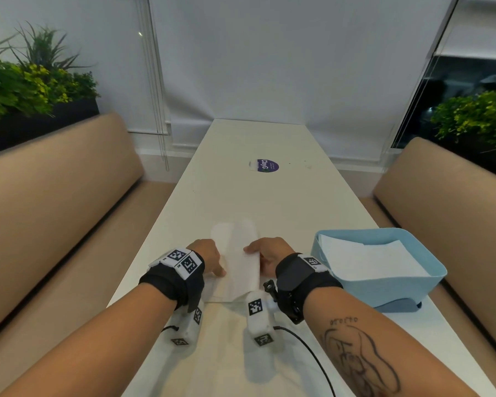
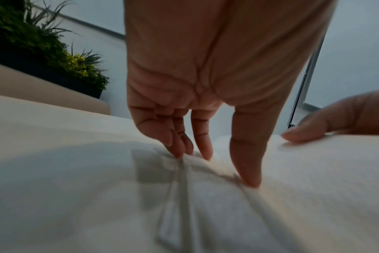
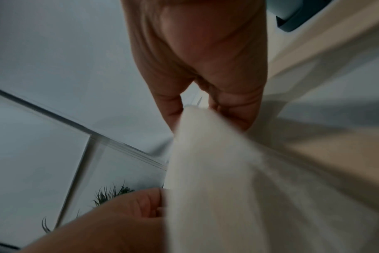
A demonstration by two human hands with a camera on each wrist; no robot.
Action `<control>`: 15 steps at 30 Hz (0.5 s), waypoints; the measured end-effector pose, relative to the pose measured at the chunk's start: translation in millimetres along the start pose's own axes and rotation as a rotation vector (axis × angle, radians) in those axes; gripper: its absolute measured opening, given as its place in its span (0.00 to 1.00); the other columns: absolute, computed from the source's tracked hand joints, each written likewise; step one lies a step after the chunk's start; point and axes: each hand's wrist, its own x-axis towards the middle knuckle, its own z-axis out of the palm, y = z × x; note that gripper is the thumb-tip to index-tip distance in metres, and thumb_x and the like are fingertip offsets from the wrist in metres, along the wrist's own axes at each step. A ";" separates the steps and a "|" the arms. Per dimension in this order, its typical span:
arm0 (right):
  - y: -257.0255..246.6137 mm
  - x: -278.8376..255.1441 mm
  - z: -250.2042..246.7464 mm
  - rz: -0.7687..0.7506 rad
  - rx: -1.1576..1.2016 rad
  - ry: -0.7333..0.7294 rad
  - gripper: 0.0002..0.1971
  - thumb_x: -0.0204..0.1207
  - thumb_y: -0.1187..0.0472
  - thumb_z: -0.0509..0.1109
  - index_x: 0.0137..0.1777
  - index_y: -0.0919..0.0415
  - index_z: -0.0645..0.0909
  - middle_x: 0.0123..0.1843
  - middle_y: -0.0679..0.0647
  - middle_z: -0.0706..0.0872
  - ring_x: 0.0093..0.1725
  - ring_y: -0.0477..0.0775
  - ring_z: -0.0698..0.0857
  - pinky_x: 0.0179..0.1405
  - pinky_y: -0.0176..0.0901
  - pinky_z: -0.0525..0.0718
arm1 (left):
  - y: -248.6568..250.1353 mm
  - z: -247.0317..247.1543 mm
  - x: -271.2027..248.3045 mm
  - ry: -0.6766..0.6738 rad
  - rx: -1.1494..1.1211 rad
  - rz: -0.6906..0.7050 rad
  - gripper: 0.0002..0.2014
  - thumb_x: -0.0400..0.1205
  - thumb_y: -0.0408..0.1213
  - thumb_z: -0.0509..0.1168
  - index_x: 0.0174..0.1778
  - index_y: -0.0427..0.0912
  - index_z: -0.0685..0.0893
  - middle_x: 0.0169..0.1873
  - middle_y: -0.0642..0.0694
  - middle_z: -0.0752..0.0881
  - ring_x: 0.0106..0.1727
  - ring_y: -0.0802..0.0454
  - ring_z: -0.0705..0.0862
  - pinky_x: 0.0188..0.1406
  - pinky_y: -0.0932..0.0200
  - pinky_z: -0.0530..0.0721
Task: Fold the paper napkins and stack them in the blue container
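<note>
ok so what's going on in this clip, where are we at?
A person is mid-fold at the long white table. The right hand pinches the lifted edge of a white paper napkin. The left hand presses the napkin down with straight fingertips. The light blue container sits on the table to the right, with white folded napkins already inside. This napkin is not yet in it.
</note>
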 end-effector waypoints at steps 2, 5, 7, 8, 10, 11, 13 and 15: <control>1.1 -2.0 -0.8 0.024 0.013 -0.056 0.06 0.70 0.82 0.63 0.41 0.73 0.77 0.51 0.70 0.82 0.52 0.70 0.82 0.61 0.68 0.79 | 1.4 -0.5 -3.4 0.014 -0.011 0.009 0.19 0.78 0.42 0.70 0.60 0.34 0.80 0.59 0.41 0.82 0.61 0.45 0.80 0.56 0.58 0.76; -1.3 -6.3 -2.1 -0.012 0.025 -0.098 0.08 0.70 0.82 0.60 0.44 0.74 0.77 0.48 0.68 0.81 0.50 0.69 0.81 0.58 0.66 0.80 | 3.0 -2.8 -3.7 0.119 -0.210 0.019 0.18 0.84 0.42 0.59 0.56 0.28 0.82 0.56 0.32 0.84 0.54 0.40 0.82 0.53 0.54 0.77; -5.4 -11.6 -1.5 -0.061 0.031 -0.136 0.13 0.70 0.82 0.60 0.52 0.73 0.77 0.51 0.68 0.81 0.51 0.69 0.81 0.55 0.63 0.82 | 5.0 -5.7 -4.5 0.131 -0.411 0.053 0.18 0.86 0.46 0.54 0.44 0.34 0.80 0.46 0.33 0.81 0.47 0.44 0.79 0.50 0.54 0.76; -7.7 -14.4 -0.9 -0.082 0.030 -0.170 0.16 0.70 0.81 0.60 0.57 0.72 0.77 0.54 0.68 0.81 0.52 0.68 0.81 0.55 0.61 0.82 | 6.3 -7.3 -5.5 0.103 -0.535 0.064 0.18 0.86 0.49 0.54 0.44 0.38 0.78 0.46 0.37 0.80 0.47 0.45 0.79 0.52 0.53 0.77; -12.9 -19.6 0.7 -0.121 0.007 -0.241 0.21 0.69 0.81 0.60 0.61 0.69 0.78 0.58 0.68 0.83 0.55 0.69 0.83 0.59 0.61 0.82 | 7.5 -11.4 -10.1 0.021 -0.811 0.071 0.17 0.85 0.51 0.57 0.51 0.38 0.77 0.44 0.43 0.81 0.45 0.47 0.81 0.50 0.55 0.80; -15.5 -22.1 1.5 -0.139 -0.007 -0.269 0.22 0.68 0.81 0.60 0.62 0.69 0.78 0.60 0.69 0.84 0.58 0.70 0.83 0.61 0.62 0.81 | 6.7 -13.9 -12.9 -0.015 -0.938 0.076 0.17 0.84 0.50 0.60 0.53 0.37 0.77 0.42 0.44 0.82 0.42 0.49 0.82 0.48 0.56 0.82; -19.3 -27.0 2.9 -0.165 -0.009 -0.314 0.24 0.68 0.81 0.60 0.64 0.69 0.78 0.62 0.69 0.83 0.62 0.72 0.81 0.64 0.65 0.80 | 2.3 -18.6 -16.3 -0.073 -1.099 0.115 0.12 0.82 0.42 0.65 0.51 0.36 0.79 0.42 0.43 0.84 0.42 0.47 0.84 0.47 0.55 0.83; -22.6 -30.1 2.1 -0.177 0.022 -0.362 0.24 0.70 0.79 0.62 0.67 0.69 0.77 0.64 0.68 0.83 0.64 0.72 0.81 0.64 0.64 0.79 | -3.5 -25.0 -18.9 -0.052 -1.103 0.160 0.07 0.79 0.34 0.68 0.50 0.35 0.81 0.48 0.39 0.86 0.49 0.42 0.85 0.54 0.49 0.84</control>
